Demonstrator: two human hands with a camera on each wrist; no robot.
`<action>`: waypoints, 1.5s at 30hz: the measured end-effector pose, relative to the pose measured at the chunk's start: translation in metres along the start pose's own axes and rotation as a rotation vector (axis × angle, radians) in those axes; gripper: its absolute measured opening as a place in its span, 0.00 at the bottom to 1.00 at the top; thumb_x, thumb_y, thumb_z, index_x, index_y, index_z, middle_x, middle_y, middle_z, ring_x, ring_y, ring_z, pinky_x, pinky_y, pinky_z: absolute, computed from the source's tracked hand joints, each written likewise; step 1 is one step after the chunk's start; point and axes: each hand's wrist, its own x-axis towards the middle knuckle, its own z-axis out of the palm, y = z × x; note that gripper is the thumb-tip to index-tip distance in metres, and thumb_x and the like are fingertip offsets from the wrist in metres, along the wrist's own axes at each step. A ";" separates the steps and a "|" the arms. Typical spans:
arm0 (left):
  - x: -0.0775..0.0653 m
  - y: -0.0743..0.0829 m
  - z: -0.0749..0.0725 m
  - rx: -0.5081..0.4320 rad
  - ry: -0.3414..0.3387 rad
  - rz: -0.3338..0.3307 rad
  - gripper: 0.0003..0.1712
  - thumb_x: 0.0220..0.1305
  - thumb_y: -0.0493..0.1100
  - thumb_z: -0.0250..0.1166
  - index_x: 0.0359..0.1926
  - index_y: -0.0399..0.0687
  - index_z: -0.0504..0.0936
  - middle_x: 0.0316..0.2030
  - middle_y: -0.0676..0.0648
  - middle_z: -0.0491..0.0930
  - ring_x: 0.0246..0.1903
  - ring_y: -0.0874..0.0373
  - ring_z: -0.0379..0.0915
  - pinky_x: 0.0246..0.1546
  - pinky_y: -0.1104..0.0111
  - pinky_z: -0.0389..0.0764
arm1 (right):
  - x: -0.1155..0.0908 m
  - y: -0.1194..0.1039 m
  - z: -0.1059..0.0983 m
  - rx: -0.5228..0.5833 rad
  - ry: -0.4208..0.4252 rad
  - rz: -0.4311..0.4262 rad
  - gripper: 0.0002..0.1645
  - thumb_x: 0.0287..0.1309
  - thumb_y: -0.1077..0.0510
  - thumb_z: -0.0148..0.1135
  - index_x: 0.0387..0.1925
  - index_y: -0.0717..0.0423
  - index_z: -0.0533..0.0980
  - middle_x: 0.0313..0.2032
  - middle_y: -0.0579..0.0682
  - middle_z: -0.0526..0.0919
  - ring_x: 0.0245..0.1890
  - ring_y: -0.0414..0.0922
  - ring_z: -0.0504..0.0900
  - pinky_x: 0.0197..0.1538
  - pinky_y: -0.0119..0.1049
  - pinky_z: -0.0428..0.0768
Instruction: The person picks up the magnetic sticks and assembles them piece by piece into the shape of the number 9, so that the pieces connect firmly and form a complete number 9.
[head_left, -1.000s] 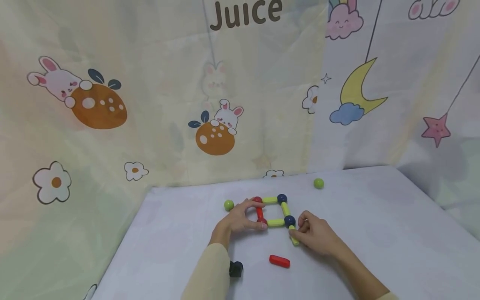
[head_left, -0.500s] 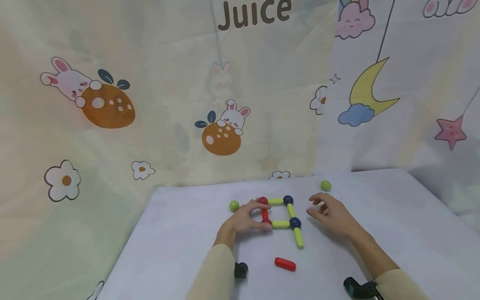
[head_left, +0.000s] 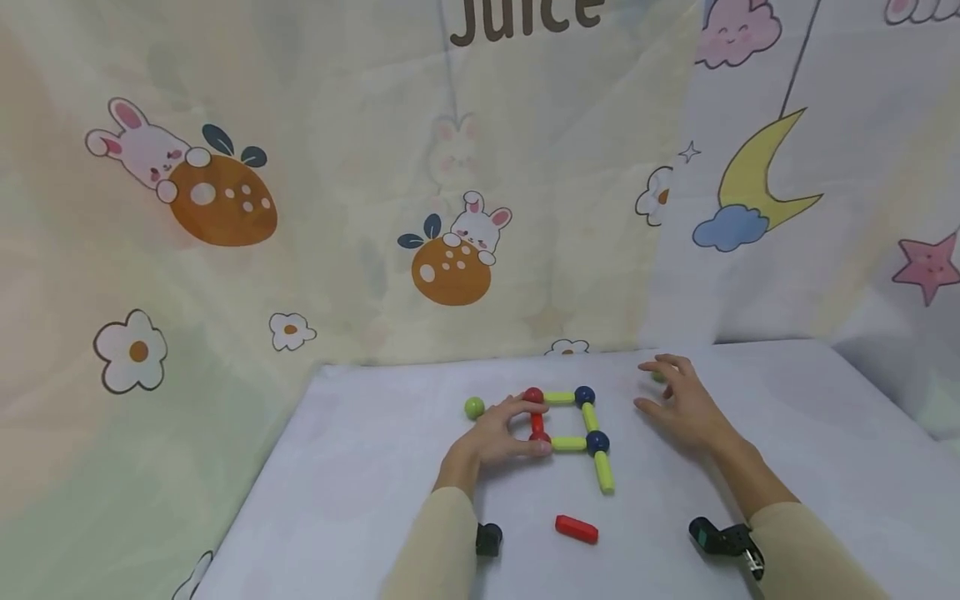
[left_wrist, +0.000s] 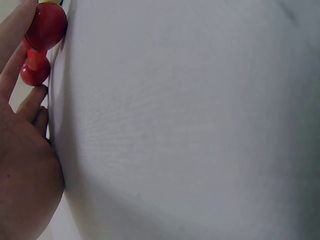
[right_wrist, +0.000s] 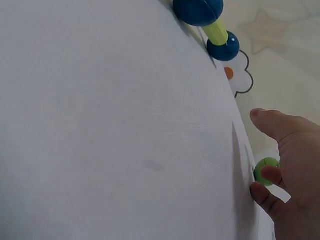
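A flat square of toy rods and balls lies on the table. Its left side is a red rod [head_left: 537,422] between two red balls [head_left: 533,395]; two dark blue balls [head_left: 597,442] mark the right corners, joined by yellow-green rods [head_left: 568,444]. Another yellow-green rod [head_left: 604,472] sticks out from the near blue ball toward me. My left hand [head_left: 491,437] holds the red side, thumb at the near red ball and a finger at the far one. With fingers spread, my right hand [head_left: 690,412] is at a green ball [right_wrist: 266,167], partly hidden behind the fingers; contact cannot be told.
Left of the square, just beyond my left hand, sits a second green ball [head_left: 474,407]. A loose red rod [head_left: 577,529] lies nearer to me. Behind the table's far edge hangs a printed curtain [head_left: 337,208]. Both wrists carry black devices [head_left: 723,537].
My right hand has let go of the near yellow-green rod, left it attached to the blue ball, and moved away to the far right green ball. The left hand keeps its hold.
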 end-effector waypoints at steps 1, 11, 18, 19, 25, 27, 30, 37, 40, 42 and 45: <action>0.000 0.001 0.000 0.002 0.000 0.003 0.35 0.53 0.61 0.77 0.64 0.80 0.78 0.78 0.52 0.60 0.79 0.46 0.47 0.65 0.37 0.68 | 0.000 0.002 0.000 -0.009 0.003 0.010 0.37 0.64 0.50 0.71 0.70 0.54 0.69 0.73 0.66 0.56 0.47 0.56 0.76 0.42 0.43 0.76; 0.003 0.004 0.005 0.033 -0.006 0.022 0.36 0.55 0.63 0.75 0.66 0.79 0.76 0.77 0.52 0.61 0.79 0.47 0.48 0.67 0.36 0.66 | 0.000 0.009 -0.003 -0.029 -0.074 0.116 0.44 0.65 0.47 0.67 0.76 0.52 0.60 0.77 0.71 0.42 0.54 0.68 0.77 0.50 0.63 0.80; -0.002 0.005 0.007 0.016 -0.008 0.008 0.36 0.55 0.63 0.75 0.66 0.80 0.76 0.78 0.51 0.60 0.79 0.47 0.48 0.66 0.36 0.66 | -0.003 0.012 0.000 -0.055 -0.070 0.130 0.41 0.65 0.49 0.67 0.73 0.59 0.64 0.72 0.72 0.56 0.52 0.65 0.78 0.53 0.60 0.80; -0.002 0.005 0.007 0.016 -0.008 0.008 0.36 0.56 0.63 0.75 0.66 0.80 0.76 0.78 0.51 0.60 0.79 0.47 0.48 0.66 0.37 0.66 | -0.004 0.013 0.001 -0.057 -0.067 0.125 0.40 0.65 0.49 0.67 0.73 0.59 0.65 0.71 0.71 0.58 0.50 0.63 0.78 0.50 0.57 0.80; 0.001 0.003 0.008 0.033 -0.005 -0.002 0.35 0.55 0.62 0.76 0.65 0.82 0.76 0.78 0.52 0.60 0.79 0.48 0.47 0.67 0.37 0.66 | -0.009 0.013 0.005 -0.062 -0.036 0.100 0.36 0.66 0.53 0.66 0.72 0.57 0.66 0.66 0.67 0.65 0.41 0.51 0.75 0.39 0.40 0.75; 0.003 0.002 0.008 0.047 -0.007 -0.009 0.35 0.56 0.62 0.75 0.65 0.82 0.75 0.78 0.53 0.60 0.79 0.49 0.47 0.68 0.37 0.65 | -0.011 0.010 0.006 -0.063 -0.028 0.097 0.36 0.66 0.54 0.66 0.72 0.57 0.67 0.63 0.66 0.67 0.39 0.50 0.74 0.37 0.39 0.74; 0.003 0.002 0.007 0.056 -0.007 0.002 0.35 0.56 0.62 0.75 0.66 0.81 0.75 0.77 0.53 0.61 0.79 0.48 0.47 0.68 0.37 0.64 | -0.015 0.006 0.006 -0.057 -0.029 0.094 0.34 0.66 0.56 0.66 0.71 0.55 0.67 0.58 0.64 0.71 0.37 0.49 0.73 0.35 0.38 0.72; -0.002 0.002 0.001 0.077 -0.024 0.024 0.36 0.57 0.64 0.74 0.67 0.79 0.74 0.77 0.51 0.61 0.79 0.45 0.47 0.68 0.35 0.63 | -0.026 -0.001 0.006 -0.042 -0.032 0.053 0.30 0.67 0.59 0.65 0.68 0.53 0.71 0.44 0.55 0.78 0.33 0.45 0.72 0.31 0.36 0.72; -0.001 0.001 0.000 0.103 -0.029 0.024 0.36 0.57 0.66 0.73 0.67 0.81 0.73 0.77 0.52 0.60 0.79 0.45 0.47 0.68 0.35 0.62 | -0.031 -0.005 0.006 -0.034 -0.048 0.028 0.28 0.67 0.61 0.64 0.67 0.53 0.73 0.43 0.53 0.79 0.33 0.44 0.72 0.33 0.37 0.73; -0.001 0.001 -0.002 0.115 -0.036 0.030 0.36 0.57 0.67 0.72 0.67 0.82 0.73 0.77 0.52 0.60 0.79 0.45 0.47 0.68 0.35 0.62 | -0.035 -0.008 0.006 -0.040 -0.057 0.018 0.26 0.67 0.62 0.63 0.66 0.53 0.74 0.43 0.52 0.79 0.34 0.43 0.73 0.35 0.37 0.74; 0.000 0.000 -0.003 0.121 -0.051 0.038 0.37 0.58 0.67 0.72 0.68 0.81 0.72 0.78 0.52 0.60 0.79 0.45 0.47 0.69 0.35 0.61 | -0.041 -0.012 0.005 -0.041 -0.068 0.000 0.24 0.67 0.62 0.64 0.64 0.53 0.75 0.46 0.52 0.81 0.36 0.43 0.75 0.38 0.37 0.77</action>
